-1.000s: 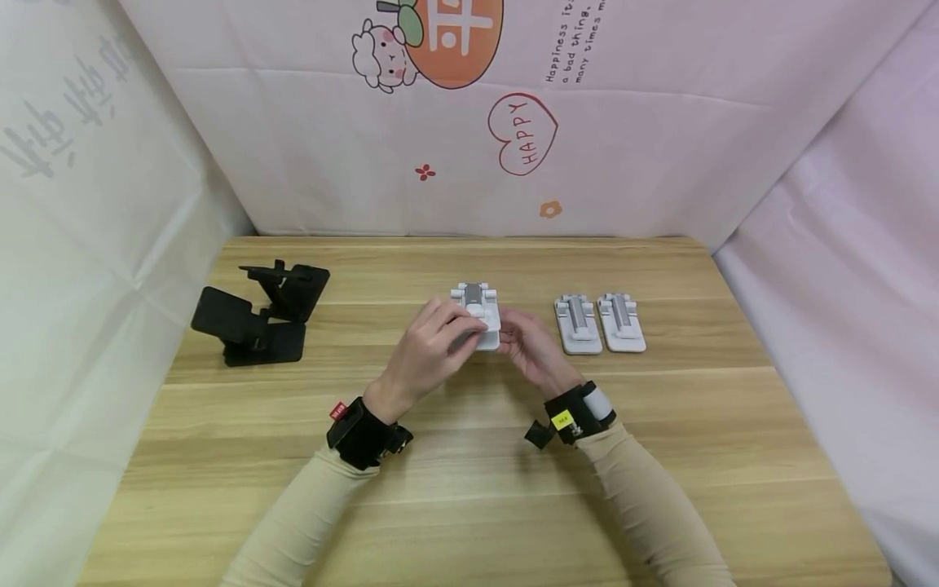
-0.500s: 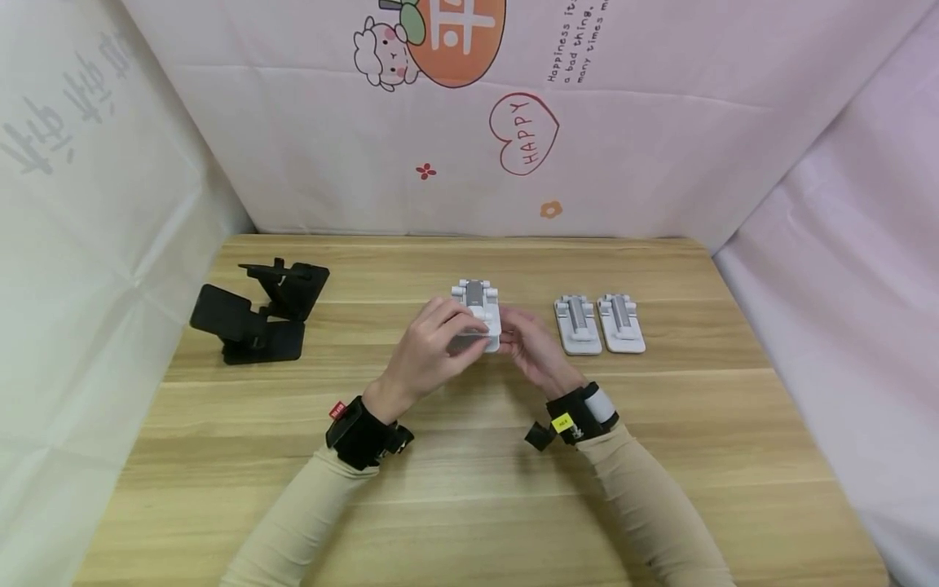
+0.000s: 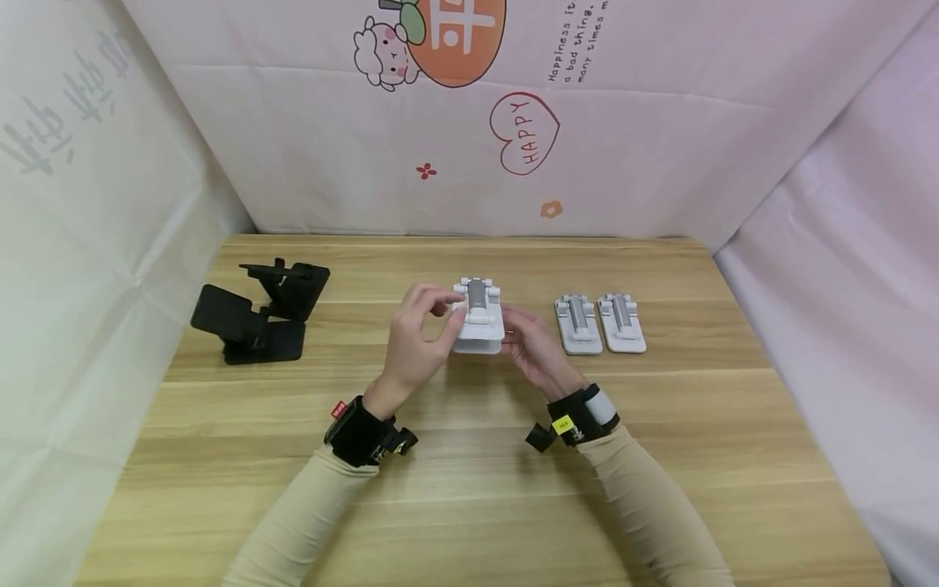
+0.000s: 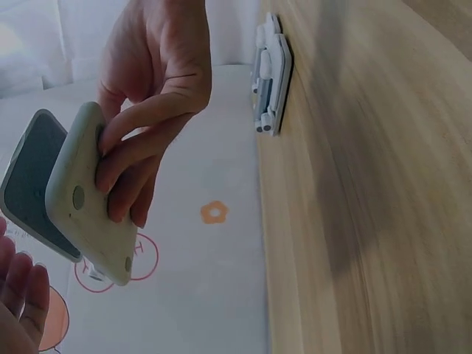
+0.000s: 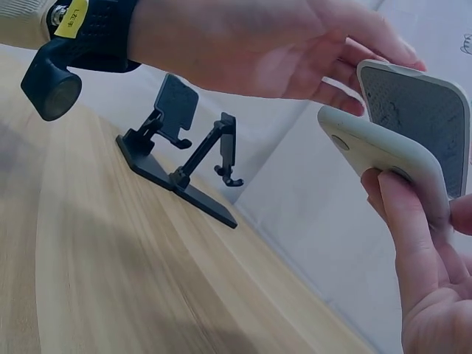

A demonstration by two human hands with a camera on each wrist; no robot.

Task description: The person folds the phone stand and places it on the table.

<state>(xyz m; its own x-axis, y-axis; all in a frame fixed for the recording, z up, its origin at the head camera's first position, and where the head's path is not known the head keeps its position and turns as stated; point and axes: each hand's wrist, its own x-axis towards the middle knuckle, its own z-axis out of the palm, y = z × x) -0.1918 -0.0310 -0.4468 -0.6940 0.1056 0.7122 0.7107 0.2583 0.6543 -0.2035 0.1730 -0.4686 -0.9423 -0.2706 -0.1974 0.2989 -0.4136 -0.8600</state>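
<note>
A white folding phone stand (image 3: 478, 314) with a grey hinge arm is held above the table, its plate lifted a little from the base. My right hand (image 3: 539, 350) grips the base; in the left wrist view the right hand's fingers (image 4: 140, 147) spread across the underside. From the other side my left hand (image 3: 418, 342) pinches the plate's left edge between thumb and fingers. The right wrist view shows the dark pad (image 5: 420, 122) on the plate's inner face, with the left hand's fingertips at its edge.
Two folded white phone stands (image 3: 578, 324) lie side by side at the right. Two black phone stands (image 3: 264, 342) stand unfolded at the far left. White printed cloth (image 3: 330, 155) hangs behind and beside the wooden table (image 3: 469, 514).
My left hand has shifted from across the front of the stand to its left edge, uncovering the hinge arm. The plate now tilts further from the base. My right hand stays nearly still.
</note>
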